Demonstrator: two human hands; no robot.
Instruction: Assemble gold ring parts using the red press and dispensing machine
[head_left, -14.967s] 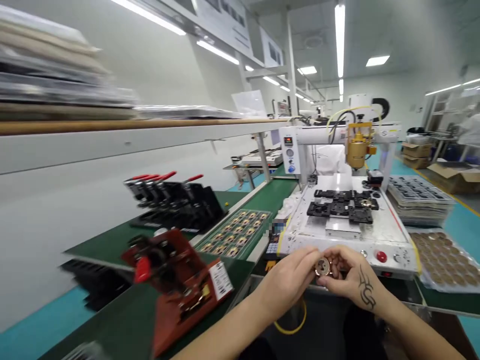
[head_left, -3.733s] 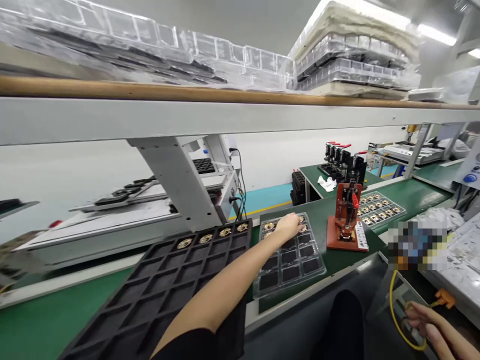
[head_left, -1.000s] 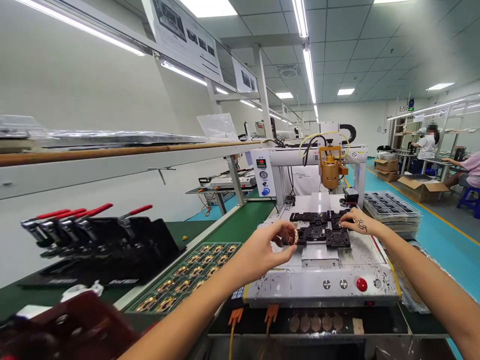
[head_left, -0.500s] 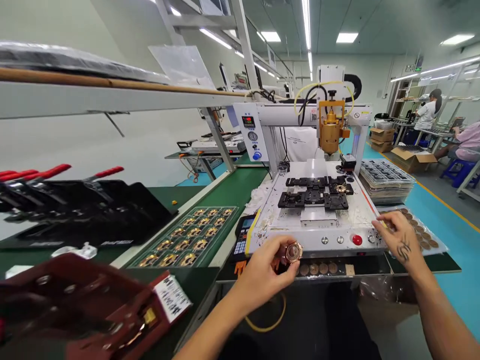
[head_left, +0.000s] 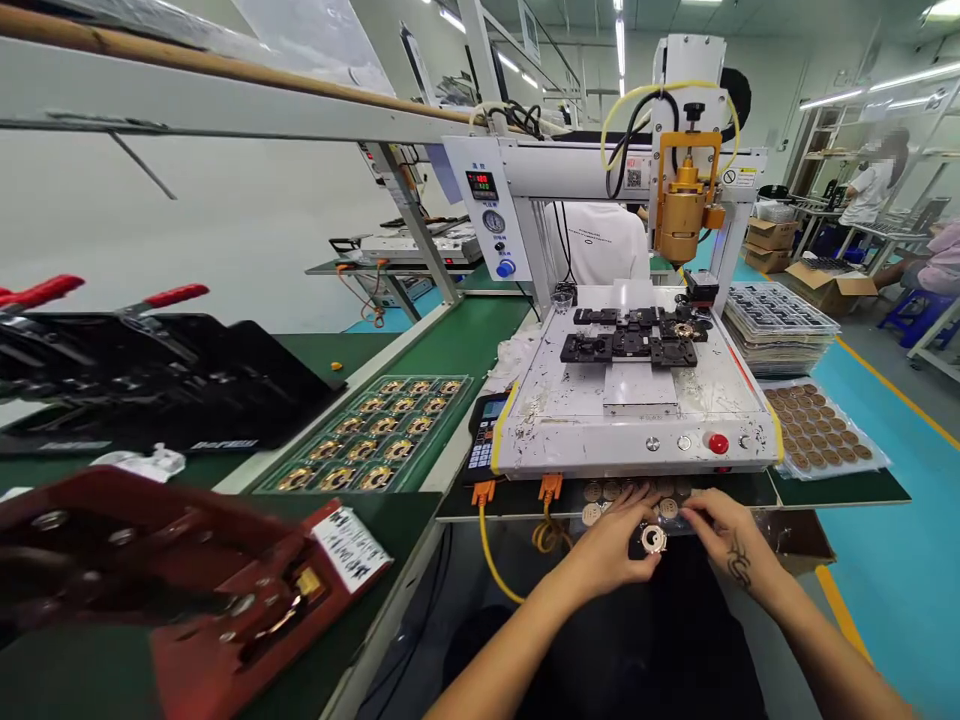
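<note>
- Judging by the layout, partway through the work: holding one case [head_left: 654,539] at lower centre of the frame, just below the front edge of the machine [head_left: 559,455], in the left hand [head_left: 611,545]
- Gripping that case narrowly between left thumb and finger, ring face towards the camera; resting other left fingers across the near discs [head_left: 667,508]
- Reaching to the near discs with the right hand [head_left: 731,545], thumb and fingertips drawn close together; unable to tell about a disc in that grip
- Counting as laid out, though too small to judge as finished: fifteen cases in the tray [head_left: 421,404] left of centre, five rows of three; plus a second case [head_left: 684,330] on the black jig [head_left: 631,345], right of centre
- Looking left over: near discs, six or so in sight and partly covered by the left hand; far discs [head_left: 816,417] on the sheet [head_left: 874,461] at right, some two dozen, too small for a sure count
- Counting also: one machine, one gold dispenser [head_left: 681,225] above the jig, one red press [head_left: 202,620] at lower left, two orange plugs [head_left: 550,488], four buttons, just one of them red [head_left: 718,443]
- Adding one tray stack [head_left: 780,335] and three co-workers [head_left: 870,190] in the upper half, partly hidden
</note>
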